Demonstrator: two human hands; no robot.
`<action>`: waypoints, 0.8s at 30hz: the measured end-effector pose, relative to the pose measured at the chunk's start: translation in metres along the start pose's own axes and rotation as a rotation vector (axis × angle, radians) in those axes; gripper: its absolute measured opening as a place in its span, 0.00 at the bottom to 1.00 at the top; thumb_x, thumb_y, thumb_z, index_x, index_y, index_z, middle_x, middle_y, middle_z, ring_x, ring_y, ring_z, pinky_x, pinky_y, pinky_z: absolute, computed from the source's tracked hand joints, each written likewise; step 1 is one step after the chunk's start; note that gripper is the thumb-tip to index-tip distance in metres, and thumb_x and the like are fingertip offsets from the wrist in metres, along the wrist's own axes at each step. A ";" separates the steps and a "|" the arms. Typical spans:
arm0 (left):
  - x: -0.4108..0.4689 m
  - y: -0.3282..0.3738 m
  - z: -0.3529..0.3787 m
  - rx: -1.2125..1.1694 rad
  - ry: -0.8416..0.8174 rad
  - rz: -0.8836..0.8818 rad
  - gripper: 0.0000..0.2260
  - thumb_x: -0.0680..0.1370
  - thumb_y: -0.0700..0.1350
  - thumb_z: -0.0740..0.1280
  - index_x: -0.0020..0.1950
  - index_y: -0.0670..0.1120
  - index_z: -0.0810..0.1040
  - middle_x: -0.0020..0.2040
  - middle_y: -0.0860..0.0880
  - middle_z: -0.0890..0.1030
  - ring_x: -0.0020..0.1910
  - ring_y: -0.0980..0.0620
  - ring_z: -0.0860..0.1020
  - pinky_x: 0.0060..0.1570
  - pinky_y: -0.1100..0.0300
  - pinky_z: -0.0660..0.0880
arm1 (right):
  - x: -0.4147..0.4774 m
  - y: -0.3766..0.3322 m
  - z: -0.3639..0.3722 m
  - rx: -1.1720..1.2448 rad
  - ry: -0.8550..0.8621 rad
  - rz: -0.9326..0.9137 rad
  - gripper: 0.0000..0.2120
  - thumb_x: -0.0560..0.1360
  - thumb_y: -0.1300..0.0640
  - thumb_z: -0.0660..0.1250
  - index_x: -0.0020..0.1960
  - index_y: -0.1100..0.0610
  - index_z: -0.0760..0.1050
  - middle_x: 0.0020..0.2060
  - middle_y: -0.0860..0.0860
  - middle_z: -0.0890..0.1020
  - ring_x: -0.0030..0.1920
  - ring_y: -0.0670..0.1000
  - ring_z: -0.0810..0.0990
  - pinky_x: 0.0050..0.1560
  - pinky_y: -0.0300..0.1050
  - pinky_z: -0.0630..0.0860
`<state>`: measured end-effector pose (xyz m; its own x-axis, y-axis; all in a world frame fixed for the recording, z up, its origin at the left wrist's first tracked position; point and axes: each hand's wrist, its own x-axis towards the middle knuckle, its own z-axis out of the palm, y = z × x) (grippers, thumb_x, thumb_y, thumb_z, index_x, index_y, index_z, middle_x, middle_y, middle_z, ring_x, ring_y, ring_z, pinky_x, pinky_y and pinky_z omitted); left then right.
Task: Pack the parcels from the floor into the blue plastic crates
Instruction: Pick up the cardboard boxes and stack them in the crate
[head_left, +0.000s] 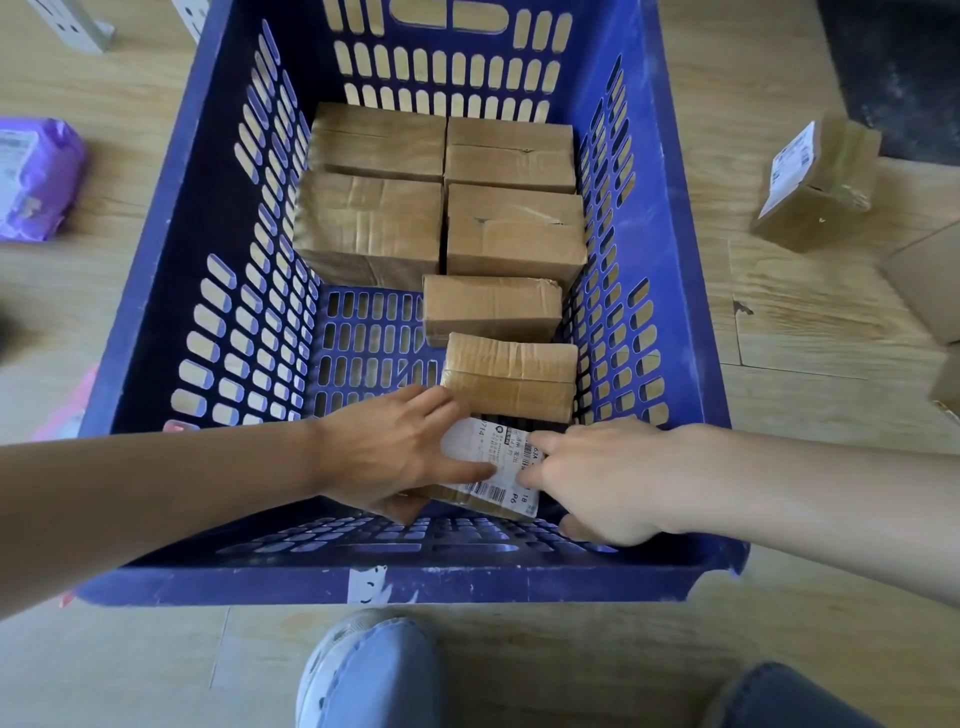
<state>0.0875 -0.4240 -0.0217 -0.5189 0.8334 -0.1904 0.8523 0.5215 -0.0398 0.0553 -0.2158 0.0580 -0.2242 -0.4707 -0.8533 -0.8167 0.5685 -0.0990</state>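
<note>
**Seat it flush in the near row**

The left hand and right hand grasp the labelled parcel by opposite edges, fingers curled round it, low in the blue crate's near right. Lower it level, snug against the taped box just beyond.

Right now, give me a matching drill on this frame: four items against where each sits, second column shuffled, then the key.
Things
1. purple bag
2. labelled parcel
3. loose box
4. large boxes

Places
A. gripped by the left hand and right hand at the near end of the crate
B. on the floor, right of the crate
C. on the floor, left of the crate
D. packed at the crate's far end

Pairs: 1-C, 2-A, 3-B, 4-D
</note>
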 end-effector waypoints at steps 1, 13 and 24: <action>0.000 0.000 -0.001 -0.001 0.006 0.001 0.36 0.65 0.63 0.70 0.70 0.55 0.66 0.57 0.37 0.77 0.53 0.41 0.77 0.45 0.49 0.79 | -0.001 0.001 0.000 0.000 0.006 -0.001 0.20 0.79 0.54 0.61 0.70 0.52 0.67 0.64 0.53 0.68 0.58 0.57 0.74 0.40 0.48 0.72; 0.033 0.003 0.010 -0.027 0.016 -0.127 0.34 0.68 0.62 0.71 0.71 0.55 0.64 0.58 0.37 0.74 0.54 0.40 0.76 0.47 0.48 0.78 | 0.003 0.015 -0.001 -0.082 -0.071 0.094 0.21 0.79 0.53 0.59 0.71 0.52 0.65 0.71 0.51 0.66 0.65 0.58 0.72 0.49 0.51 0.73; 0.039 -0.001 0.016 -0.071 -0.015 -0.222 0.32 0.74 0.63 0.64 0.74 0.52 0.61 0.66 0.39 0.70 0.63 0.42 0.72 0.59 0.48 0.72 | 0.011 0.015 -0.010 -0.336 -0.203 0.167 0.27 0.80 0.53 0.59 0.77 0.50 0.55 0.78 0.54 0.47 0.73 0.62 0.60 0.61 0.60 0.68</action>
<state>0.0674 -0.3956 -0.0447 -0.6913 0.6946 -0.1991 0.7106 0.7035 -0.0130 0.0350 -0.2194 0.0523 -0.2865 -0.2293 -0.9302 -0.9133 0.3586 0.1929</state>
